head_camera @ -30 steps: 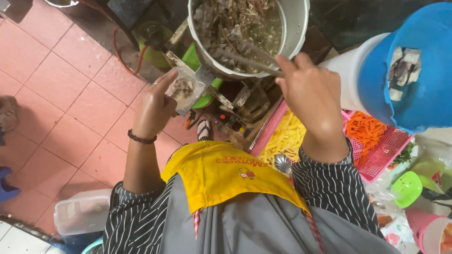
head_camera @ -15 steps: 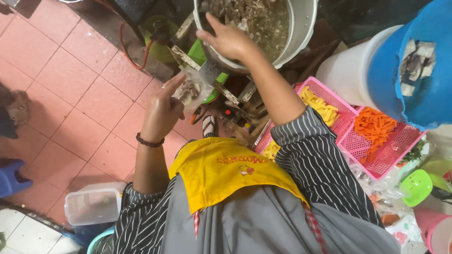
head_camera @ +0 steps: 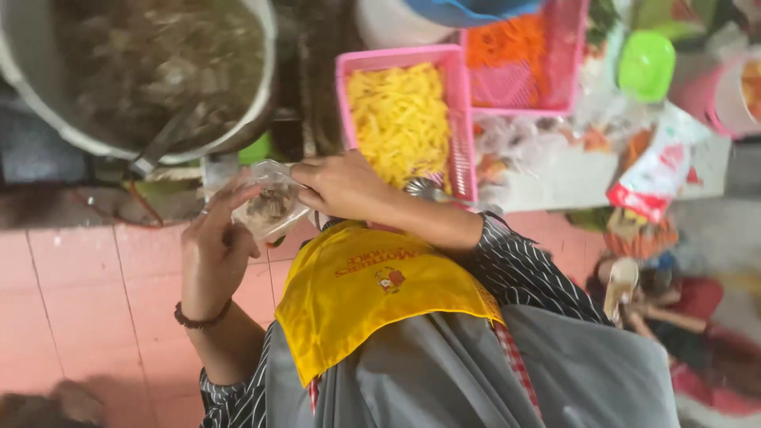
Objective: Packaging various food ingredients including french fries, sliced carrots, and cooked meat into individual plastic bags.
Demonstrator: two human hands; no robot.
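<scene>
Two hands: both meet on one small clear plastic bag [head_camera: 272, 204], held in front of the person's chest, just below the rim of the big pot
Left hand [head_camera: 212, 246]: cupped under and beside the bag; fingers curled up against its side, gripping it; a dark bead bracelet [head_camera: 201, 319] sits at the wrist
Right hand [head_camera: 342, 186]: fingers pinched on the bag's upper edge; knuckles turned towards the camera
Bag: holds a small brownish portion of food; the view is too blurred to tell what it is
Pot [head_camera: 265, 95]: large, metal, full of dark cooked pieces; a ladle handle [head_camera: 162, 143] leans on its rim
Pink basket [head_camera: 463, 143]: filled with yellow strips; just beyond the right hand
Second pink basket [head_camera: 572, 63]: holds orange shreds; beside the first
Clothing: striped sleeves; yellow bib [head_camera: 372, 293] over a grey apron
</scene>
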